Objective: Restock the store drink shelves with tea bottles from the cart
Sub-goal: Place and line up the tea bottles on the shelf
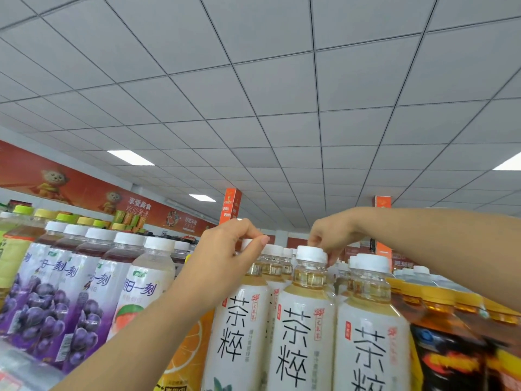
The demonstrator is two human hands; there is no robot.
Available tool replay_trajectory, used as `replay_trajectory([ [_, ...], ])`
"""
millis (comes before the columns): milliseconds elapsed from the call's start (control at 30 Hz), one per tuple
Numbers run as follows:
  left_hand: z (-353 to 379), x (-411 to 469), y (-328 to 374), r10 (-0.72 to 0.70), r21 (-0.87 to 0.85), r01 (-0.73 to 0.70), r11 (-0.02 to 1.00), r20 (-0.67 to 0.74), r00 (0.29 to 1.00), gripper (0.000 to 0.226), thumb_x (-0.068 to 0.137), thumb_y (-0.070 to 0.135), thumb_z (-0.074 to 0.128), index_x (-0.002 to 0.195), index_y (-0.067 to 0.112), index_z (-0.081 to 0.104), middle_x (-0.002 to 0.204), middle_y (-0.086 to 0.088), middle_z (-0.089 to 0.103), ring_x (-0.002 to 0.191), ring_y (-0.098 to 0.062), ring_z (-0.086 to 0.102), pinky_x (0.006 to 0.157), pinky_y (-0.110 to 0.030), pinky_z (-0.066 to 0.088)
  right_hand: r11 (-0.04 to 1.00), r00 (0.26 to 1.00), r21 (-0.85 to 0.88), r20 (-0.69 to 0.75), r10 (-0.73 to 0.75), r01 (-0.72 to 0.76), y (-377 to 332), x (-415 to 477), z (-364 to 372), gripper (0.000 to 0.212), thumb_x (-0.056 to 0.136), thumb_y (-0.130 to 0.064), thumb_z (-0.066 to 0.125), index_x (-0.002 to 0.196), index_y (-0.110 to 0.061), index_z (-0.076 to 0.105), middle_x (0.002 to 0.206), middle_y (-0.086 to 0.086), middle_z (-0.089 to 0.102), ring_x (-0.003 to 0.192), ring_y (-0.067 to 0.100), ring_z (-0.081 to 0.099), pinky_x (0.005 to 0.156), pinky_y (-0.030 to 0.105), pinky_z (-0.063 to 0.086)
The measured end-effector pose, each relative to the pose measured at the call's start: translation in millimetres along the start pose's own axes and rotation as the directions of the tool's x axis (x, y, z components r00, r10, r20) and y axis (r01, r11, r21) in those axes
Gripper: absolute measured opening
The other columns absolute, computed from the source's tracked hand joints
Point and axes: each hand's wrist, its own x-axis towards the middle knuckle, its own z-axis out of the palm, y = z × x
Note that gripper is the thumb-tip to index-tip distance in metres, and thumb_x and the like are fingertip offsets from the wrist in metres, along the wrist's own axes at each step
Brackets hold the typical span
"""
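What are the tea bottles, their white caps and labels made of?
The tea bottles look like clear, shiny plastic: yellow tea shows through the neck. The white caps look like matte plastic, opaque with no glare. The labels seem a smooth plastic wrap hugging the bottle, possibly paper.

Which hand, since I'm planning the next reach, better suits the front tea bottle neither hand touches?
Right, probably. The right hand pinches the cap of the middle bottle, directly beside the untouched bottle. The left hand holds the leftmost bottle by its cap, farther off, and would have to cross over.
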Motion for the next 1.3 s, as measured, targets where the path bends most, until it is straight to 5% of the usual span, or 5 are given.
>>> replay_trajectory([
  [467,1.9,4.9,14.8,0.032,0.118,-0.028,0.993,-0.030,0.999,0.029,0.093,0.040,0.045,0.078,0.021,0.060,0.076,0.003,0.059,0.075,-0.014,0.055,0.073,-0.041,0.049,0.989,0.989,-0.017,0.010,0.148,-0.147,33.9,-40.7,-9.4,0.035,0.097,-0.026,0.049,0.132,-0.019,0.051,0.137,0.006,0.049,0.116,0.023,0.051,0.096,0.037,0.046],
  [633,15.9,4.5,38.0,0.159,0.048,-0.160,0.986,0.025,0.987,0.033,0.092,0.049,0.036,0.084,0.028,0.061,0.083,0.011,0.056,0.084,-0.003,0.053,0.077,-0.032,0.045,0.978,0.978,0.057,0.054,0.199,-0.202,51.1,-38.4,6.7,0.034,0.097,-0.009,0.048,0.130,-0.016,0.051,0.132,0.007,0.052,0.119,0.027,0.054,0.092,0.037,0.052],
  [800,23.7,1.4,39.1,0.206,0.143,-0.215,0.966,0.076,0.976,0.043,0.086,0.061,0.023,0.061,0.032,0.042,0.062,0.010,0.048,0.065,-0.004,0.048,0.064,-0.028,0.031,0.977,0.979,0.058,0.006,0.206,-0.206,51.5,-32.4,17.5,0.052,0.095,-0.004,0.050,0.143,-0.013,0.035,0.143,0.011,0.039,0.126,0.031,0.046,0.089,0.035,0.051],
  [1067,23.8,0.9,37.8,0.230,0.177,-0.238,0.955,0.066,0.971,0.044,0.089,0.056,0.026,0.060,0.026,0.041,0.057,0.007,0.046,0.059,-0.008,0.046,0.057,-0.025,0.028,0.989,0.990,-0.051,-0.050,0.133,-0.136,48.8,-30.6,14.2,0.005,0.089,-0.005,0.058,0.090,-0.006,0.063,0.088,0.003,0.059,0.081,0.018,0.059,0.057,0.018,0.046],
  [1300,24.9,0.1,36.3,0.224,0.168,-0.234,0.958,0.080,0.971,0.047,0.088,0.059,0.024,0.060,0.026,0.043,0.055,0.008,0.046,0.058,-0.007,0.046,0.058,-0.023,0.028,0.989,0.995,-0.117,-0.026,0.092,-0.094,46.4,-36.3,6.2,0.021,0.091,-0.008,0.056,0.104,0.008,0.061,0.088,0.013,0.061,0.067,0.017,0.063,0.054,0.018,0.050],
])
